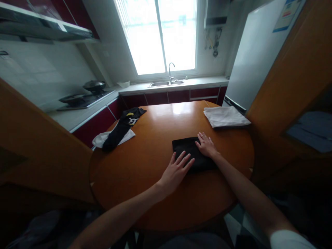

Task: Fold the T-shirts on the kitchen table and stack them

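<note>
A black folded piece of cloth, probably a garment (185,145), lies flat on the round wooden table (124,183) in front of me. My left hand (175,173) rests over its near left part, fingers spread. On its far right part lies my right hand (206,145), palm down with the fingers stretched out. Neither hand grips anything. The cloth under my palms and right forearm is hidden.
At the table's left edge lie a rumpled dark garment with a white and yellow print (124,128) and a white cloth (127,136). A folded white cloth (225,116) sits at the right over something dark. Behind are a sink (159,84), a stove (85,102) and a fridge (256,52).
</note>
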### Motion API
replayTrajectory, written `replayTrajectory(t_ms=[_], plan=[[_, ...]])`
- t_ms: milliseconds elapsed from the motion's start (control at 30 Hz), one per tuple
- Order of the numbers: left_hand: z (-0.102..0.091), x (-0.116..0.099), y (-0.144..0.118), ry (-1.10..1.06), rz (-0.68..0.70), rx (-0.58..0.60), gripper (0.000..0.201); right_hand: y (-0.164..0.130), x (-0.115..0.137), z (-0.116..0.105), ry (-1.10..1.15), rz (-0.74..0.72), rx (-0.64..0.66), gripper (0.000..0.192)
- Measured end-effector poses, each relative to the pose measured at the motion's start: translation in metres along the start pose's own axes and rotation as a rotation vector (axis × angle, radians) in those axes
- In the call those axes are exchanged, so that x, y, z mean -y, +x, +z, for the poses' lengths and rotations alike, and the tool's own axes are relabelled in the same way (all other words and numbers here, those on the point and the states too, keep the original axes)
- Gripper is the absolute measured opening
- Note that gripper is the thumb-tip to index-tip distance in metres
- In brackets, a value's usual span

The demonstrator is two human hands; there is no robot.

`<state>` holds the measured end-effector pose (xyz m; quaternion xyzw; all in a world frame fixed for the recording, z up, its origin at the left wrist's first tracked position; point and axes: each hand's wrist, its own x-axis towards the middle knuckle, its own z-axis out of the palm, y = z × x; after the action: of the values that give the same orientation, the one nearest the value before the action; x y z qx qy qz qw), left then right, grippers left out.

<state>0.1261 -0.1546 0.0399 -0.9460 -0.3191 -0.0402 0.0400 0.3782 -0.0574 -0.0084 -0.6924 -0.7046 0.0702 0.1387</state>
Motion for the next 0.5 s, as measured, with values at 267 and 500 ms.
replayTrajectory(t_ms=[267,500], plan=[[0.012,0.004,-0.015,-0.156,0.015,0.151,0.073,-0.001,0.002,-0.002,0.009,-0.005,-0.016,0.063],[0.001,0.03,0.048,-0.294,-0.174,-0.131,0.053,-0.001,0.002,-0.001,-0.005,-0.006,-0.02,0.064]])
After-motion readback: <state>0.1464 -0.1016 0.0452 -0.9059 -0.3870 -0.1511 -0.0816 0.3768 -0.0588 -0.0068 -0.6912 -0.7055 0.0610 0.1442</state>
